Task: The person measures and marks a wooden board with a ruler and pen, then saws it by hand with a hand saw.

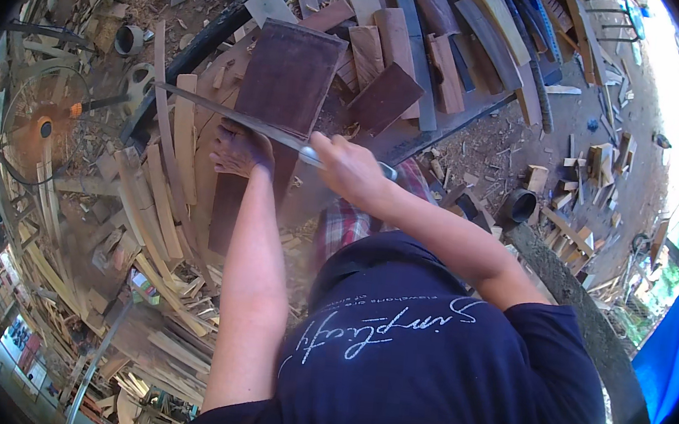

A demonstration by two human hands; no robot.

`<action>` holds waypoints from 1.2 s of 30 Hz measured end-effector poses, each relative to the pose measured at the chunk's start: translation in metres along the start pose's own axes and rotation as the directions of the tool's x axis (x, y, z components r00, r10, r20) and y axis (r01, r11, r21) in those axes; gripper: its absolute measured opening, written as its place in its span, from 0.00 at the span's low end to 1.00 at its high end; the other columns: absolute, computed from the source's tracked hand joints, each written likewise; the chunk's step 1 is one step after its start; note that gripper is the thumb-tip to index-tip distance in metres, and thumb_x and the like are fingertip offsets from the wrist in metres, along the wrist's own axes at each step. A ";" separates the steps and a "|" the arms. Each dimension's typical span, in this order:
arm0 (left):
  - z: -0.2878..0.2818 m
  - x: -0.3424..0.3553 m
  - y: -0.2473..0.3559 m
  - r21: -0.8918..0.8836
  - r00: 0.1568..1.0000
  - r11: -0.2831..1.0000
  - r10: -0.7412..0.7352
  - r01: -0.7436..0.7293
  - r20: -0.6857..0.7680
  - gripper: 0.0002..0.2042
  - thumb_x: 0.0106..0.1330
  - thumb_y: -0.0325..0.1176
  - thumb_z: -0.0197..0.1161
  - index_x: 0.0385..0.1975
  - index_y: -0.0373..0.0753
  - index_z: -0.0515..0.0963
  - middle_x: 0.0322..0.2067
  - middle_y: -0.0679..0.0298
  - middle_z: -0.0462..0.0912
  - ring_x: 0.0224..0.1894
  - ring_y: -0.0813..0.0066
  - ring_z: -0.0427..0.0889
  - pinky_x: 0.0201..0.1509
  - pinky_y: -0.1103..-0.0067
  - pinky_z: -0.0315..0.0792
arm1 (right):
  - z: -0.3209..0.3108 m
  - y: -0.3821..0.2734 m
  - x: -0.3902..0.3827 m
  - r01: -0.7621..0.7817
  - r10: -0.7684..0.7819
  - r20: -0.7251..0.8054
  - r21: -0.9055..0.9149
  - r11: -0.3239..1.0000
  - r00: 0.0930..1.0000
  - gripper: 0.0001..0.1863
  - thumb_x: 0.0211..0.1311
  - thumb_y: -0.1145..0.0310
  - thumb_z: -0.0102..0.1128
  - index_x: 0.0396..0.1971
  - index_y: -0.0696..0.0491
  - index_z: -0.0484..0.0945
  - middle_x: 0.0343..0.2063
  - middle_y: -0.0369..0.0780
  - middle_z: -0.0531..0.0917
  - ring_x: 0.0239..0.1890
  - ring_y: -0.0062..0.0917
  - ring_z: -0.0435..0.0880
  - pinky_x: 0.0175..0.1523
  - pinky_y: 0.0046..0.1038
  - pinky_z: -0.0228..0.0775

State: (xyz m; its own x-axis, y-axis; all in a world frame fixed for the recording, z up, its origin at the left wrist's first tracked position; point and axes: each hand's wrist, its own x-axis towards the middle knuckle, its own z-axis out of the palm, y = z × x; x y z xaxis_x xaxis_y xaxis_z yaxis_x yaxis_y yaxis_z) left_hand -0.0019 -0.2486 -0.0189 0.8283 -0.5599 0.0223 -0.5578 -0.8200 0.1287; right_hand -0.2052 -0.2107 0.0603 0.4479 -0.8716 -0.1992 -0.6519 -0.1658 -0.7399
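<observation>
My right hand [348, 168] grips the pale handle of a long handsaw, whose blade [203, 102] slants up to the left across the lower edge of a dark reddish-brown board [287, 72]. My left hand [239, 151] lies just below the blade with its fingers spread, pressing on another dark board [233, 210] that extends down toward me. Whether the saw teeth are cutting into the wood is too small to tell. Several short offcuts [383, 102] lie beside the upper board on a dark-edged work surface [444, 140].
Stacked long strips [160, 211] crowd the left side, near a round fan [45, 128]. Planks [487, 38] lie at the upper right. Black cylindrical containers [516, 204], scattered wood blocks [601, 168] and a weathered beam [604, 352] are at my right, with a blue tarp [665, 350] beyond.
</observation>
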 end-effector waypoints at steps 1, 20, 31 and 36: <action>0.001 -0.001 0.001 0.010 1.000 1.000 -0.007 0.007 0.000 0.23 0.75 0.50 0.38 0.41 0.43 0.79 0.42 0.54 0.78 0.49 0.54 0.72 0.53 0.60 0.60 | 0.005 -0.002 0.006 -0.016 0.016 0.024 0.000 1.000 1.000 0.16 0.57 0.68 0.62 0.42 0.55 0.69 0.28 0.49 0.78 0.31 0.49 0.81 0.35 0.45 0.74; -0.006 0.005 -0.002 -0.017 0.994 0.997 -0.075 0.076 0.085 0.22 0.74 0.49 0.39 0.42 0.41 0.78 0.44 0.53 0.77 0.49 0.53 0.72 0.54 0.59 0.59 | -0.021 0.025 -0.062 -0.027 0.028 0.017 -0.060 0.998 0.999 0.11 0.59 0.65 0.62 0.38 0.51 0.72 0.27 0.47 0.77 0.29 0.45 0.81 0.34 0.43 0.74; -0.003 0.006 -0.002 -0.023 0.997 0.998 -0.049 0.050 0.065 0.22 0.74 0.49 0.39 0.42 0.41 0.79 0.44 0.55 0.79 0.50 0.54 0.72 0.55 0.59 0.59 | 0.010 -0.001 0.000 0.006 -0.006 -0.002 -0.049 0.999 1.000 0.15 0.56 0.69 0.63 0.42 0.52 0.70 0.30 0.48 0.79 0.32 0.48 0.82 0.36 0.45 0.75; -0.012 0.007 -0.001 -0.013 0.991 0.998 -0.057 0.059 0.123 0.22 0.74 0.50 0.39 0.44 0.42 0.79 0.46 0.55 0.78 0.51 0.53 0.72 0.55 0.58 0.59 | -0.039 0.004 -0.063 -0.087 0.092 0.054 -0.088 0.992 0.994 0.14 0.54 0.69 0.65 0.38 0.53 0.72 0.27 0.46 0.77 0.31 0.46 0.81 0.34 0.43 0.75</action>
State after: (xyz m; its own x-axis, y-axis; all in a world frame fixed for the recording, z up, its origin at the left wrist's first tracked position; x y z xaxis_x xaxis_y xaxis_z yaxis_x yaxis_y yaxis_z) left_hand 0.0053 -0.2504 -0.0070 0.8458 -0.5225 -0.1075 -0.5070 -0.8500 0.1430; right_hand -0.2600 -0.1742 0.0953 0.4186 -0.8570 -0.3005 -0.7394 -0.1294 -0.6607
